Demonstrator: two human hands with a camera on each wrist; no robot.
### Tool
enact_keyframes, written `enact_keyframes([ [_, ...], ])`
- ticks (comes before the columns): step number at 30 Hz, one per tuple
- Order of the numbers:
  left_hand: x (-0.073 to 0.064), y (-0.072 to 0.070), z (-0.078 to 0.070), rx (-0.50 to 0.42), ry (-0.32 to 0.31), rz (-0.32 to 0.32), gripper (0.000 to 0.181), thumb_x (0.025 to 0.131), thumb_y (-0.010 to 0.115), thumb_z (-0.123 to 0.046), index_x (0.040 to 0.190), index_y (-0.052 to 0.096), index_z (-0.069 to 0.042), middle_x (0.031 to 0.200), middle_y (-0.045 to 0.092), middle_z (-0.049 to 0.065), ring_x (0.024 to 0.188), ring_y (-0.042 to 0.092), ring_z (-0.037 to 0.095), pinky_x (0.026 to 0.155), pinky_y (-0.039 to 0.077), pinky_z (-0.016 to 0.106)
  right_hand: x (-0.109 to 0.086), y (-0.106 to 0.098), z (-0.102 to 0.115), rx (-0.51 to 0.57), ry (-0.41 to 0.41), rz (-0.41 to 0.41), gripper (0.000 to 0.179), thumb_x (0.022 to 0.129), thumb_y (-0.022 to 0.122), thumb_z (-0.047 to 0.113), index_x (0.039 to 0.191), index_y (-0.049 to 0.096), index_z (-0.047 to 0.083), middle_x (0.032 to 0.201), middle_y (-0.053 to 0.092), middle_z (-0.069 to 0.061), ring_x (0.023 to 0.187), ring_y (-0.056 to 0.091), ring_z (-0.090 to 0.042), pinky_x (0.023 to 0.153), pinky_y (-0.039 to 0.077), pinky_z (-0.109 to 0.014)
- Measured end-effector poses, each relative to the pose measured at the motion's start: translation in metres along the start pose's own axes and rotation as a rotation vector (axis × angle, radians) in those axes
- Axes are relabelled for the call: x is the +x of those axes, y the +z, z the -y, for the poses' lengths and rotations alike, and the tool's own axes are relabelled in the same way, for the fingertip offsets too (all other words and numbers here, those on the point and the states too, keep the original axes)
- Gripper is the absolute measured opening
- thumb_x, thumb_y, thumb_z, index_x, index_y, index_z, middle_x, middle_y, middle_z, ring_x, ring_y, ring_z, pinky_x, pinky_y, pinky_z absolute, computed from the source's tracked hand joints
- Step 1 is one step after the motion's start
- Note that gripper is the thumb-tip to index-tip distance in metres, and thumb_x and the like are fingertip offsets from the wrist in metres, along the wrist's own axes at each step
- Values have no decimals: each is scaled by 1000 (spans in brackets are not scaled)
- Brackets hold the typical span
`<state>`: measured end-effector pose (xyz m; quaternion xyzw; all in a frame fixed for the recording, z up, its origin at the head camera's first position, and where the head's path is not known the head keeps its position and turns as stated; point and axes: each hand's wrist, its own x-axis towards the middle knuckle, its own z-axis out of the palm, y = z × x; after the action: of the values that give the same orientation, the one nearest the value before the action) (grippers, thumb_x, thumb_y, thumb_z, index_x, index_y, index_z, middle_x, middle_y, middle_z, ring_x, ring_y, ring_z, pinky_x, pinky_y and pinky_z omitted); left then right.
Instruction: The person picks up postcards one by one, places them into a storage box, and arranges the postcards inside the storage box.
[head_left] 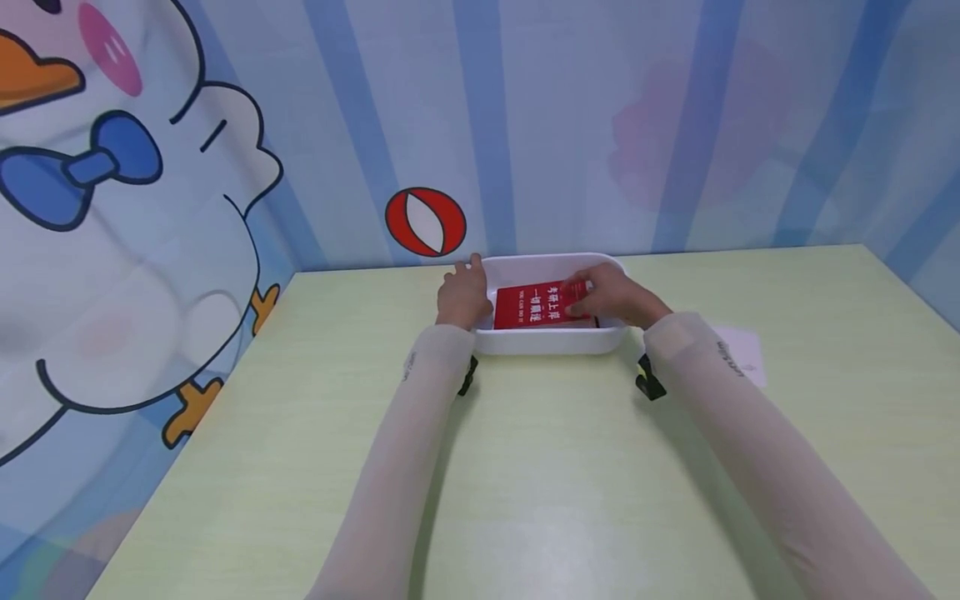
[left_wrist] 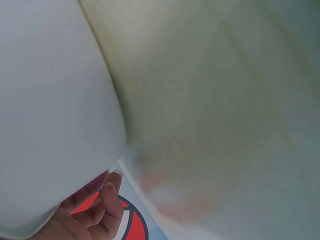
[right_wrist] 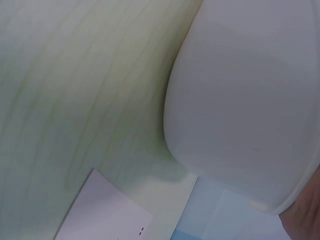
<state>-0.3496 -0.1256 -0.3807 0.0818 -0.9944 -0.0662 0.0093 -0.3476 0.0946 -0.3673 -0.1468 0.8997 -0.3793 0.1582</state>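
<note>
A white plastic tray (head_left: 551, 342) with raised walls stands near the table's far edge. Inside it lies a red book (head_left: 517, 308) with white lettering on its cover. At the tray's left end my left hand (head_left: 463, 295) grips the rim; the left wrist view has its fingers (left_wrist: 107, 207) bent against the outside of the white wall (left_wrist: 55, 110). My right hand (head_left: 618, 296) reaches over the right end and holds the book's right part, thumb on the cover. The right wrist view catches only a bit of that hand (right_wrist: 305, 212) beyond the tray wall (right_wrist: 240, 110).
On the table (head_left: 525, 467), right of the tray and partly behind my right sleeve, lies a pale sheet or card (head_left: 746, 350). A patterned cloth backdrop (head_left: 562, 125) rises behind the table and along its left side.
</note>
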Motion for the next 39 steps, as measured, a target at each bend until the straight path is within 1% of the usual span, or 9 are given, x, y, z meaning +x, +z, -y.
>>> enact_keyframes([
  [5,-1,0,0,1,3,-1,85,87,76,-19,154,24,-13,148,45,13,128,51,29,102,54,42,0,2,1,-63,46,-9,51,89,71,11,137,56,0,146,48,-19,135,42,-37,111,44,-52],
  [9,-2,0,0,2,13,-20,83,87,75,-20,153,26,-12,145,47,14,126,52,29,101,55,42,0,3,1,-101,57,-15,52,88,72,13,136,57,-1,144,50,-19,132,44,-36,111,45,-51],
  [14,-5,0,0,4,19,-17,84,86,76,-20,153,26,-12,146,47,13,125,53,29,101,55,42,-1,5,1,-118,71,-31,52,86,75,14,135,58,1,141,52,-18,128,47,-35,112,45,-51],
  [18,-6,-1,0,10,17,-13,86,85,78,-20,153,26,-13,146,47,12,125,53,28,101,55,42,-2,7,2,-138,60,-39,54,85,76,13,135,58,1,140,53,-17,128,47,-35,112,44,-51],
  [24,-8,-3,-1,11,20,-17,85,85,78,-19,152,27,-12,145,48,12,125,54,29,100,56,42,-1,9,3,-235,26,-26,52,87,74,15,134,58,-2,139,52,-20,129,42,-36,113,41,-53],
  [27,-9,-4,-1,11,23,-22,84,84,78,-19,152,28,-12,144,48,12,124,54,29,100,56,41,-1,10,4,-265,34,-23,51,87,73,15,134,59,-2,139,50,-20,130,38,-36,114,39,-53],
  [31,-9,-5,-1,9,26,-25,84,85,78,-19,152,28,-12,144,48,13,124,54,29,100,56,41,-2,10,6,-270,47,-21,52,87,73,14,134,58,-2,137,46,-20,129,36,-35,114,39,-53],
  [39,-7,-3,0,2,24,-28,84,85,77,-20,152,28,-12,145,48,13,124,54,29,99,56,42,-3,10,7,-325,19,1,50,88,71,16,132,59,-4,134,51,-20,127,40,-35,114,37,-53],
])
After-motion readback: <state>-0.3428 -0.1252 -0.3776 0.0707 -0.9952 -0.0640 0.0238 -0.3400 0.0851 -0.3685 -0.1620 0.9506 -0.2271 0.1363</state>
